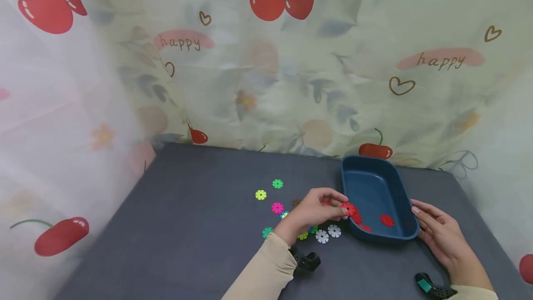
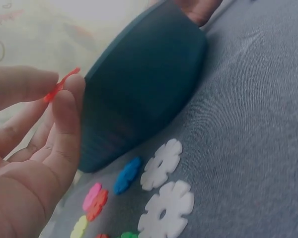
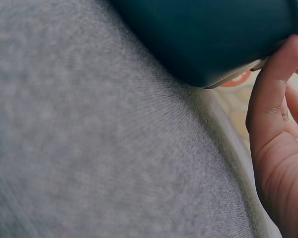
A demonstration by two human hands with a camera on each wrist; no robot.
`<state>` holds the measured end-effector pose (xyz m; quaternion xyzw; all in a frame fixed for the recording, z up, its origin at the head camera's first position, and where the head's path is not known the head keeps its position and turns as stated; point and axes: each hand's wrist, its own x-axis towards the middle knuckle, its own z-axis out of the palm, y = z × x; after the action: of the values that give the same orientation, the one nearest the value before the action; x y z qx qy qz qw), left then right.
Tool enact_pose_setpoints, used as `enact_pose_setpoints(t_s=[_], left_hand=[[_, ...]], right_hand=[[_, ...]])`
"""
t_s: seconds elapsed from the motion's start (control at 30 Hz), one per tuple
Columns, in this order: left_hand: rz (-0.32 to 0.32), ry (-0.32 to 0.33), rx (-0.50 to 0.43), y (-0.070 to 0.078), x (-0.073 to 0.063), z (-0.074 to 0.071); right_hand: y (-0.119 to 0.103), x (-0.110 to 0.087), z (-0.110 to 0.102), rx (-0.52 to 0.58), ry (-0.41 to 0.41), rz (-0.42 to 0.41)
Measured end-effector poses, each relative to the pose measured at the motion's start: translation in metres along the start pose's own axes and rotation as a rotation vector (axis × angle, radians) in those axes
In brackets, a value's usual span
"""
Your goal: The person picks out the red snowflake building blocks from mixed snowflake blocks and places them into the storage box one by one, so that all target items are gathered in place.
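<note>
My left hand (image 1: 312, 212) pinches a red notched plastic disc (image 1: 349, 208) between thumb and fingertips, at the left rim of a dark blue bin (image 1: 374, 189). In the left wrist view this disc (image 2: 62, 85) shows edge-on. Another red disc (image 1: 387, 220) lies on the bin's floor, and more red ones show close by the inner left wall, partly overlapped. My right hand (image 1: 441, 230) holds the bin's right side near the rim, its thumb (image 3: 288, 54) against the outer wall in the right wrist view. Its other fingertips are partly hidden.
Left of the bin, loose notched discs lie on the grey cloth: a green one (image 1: 277, 184), a yellow one (image 1: 260, 194), a pink one (image 1: 277, 207) and white ones (image 1: 322, 236). My left forearm hides some. A printed curtain (image 1: 283, 82) hangs behind the table.
</note>
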<state>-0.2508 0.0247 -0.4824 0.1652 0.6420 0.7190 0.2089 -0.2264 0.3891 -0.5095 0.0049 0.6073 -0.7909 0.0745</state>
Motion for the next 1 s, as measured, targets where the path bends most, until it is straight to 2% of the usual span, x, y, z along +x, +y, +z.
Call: enact_pose_setpoints(t_s=[0.13, 0.37, 0.63, 0.77, 1.0], left_hand=[[0.01, 0.031, -0.023, 0.0, 0.003, 0.007], [0.022, 0.057, -0.01, 0.001, 0.004, 0.01], [0.04, 0.02, 0.002, -0.001, 0.006, 0.011], [0.038, 0.023, 0.0, -0.001, 0.006, 0.007], [0.05, 0.123, 0.053, 0.001, 0.006, -0.012]], right_hand=[[0.0, -0.001, -0.003, -0.009, 0.002, 0.001], [0.0, 0.001, -0.003, -0.03, 0.001, -0.026], [0.001, -0.002, -0.004, -0.038, -0.001, -0.051], [0.0, -0.003, -0.003, -0.036, 0.003, -0.047], [0.001, -0.002, -0.003, -0.026, 0.005, -0.048]])
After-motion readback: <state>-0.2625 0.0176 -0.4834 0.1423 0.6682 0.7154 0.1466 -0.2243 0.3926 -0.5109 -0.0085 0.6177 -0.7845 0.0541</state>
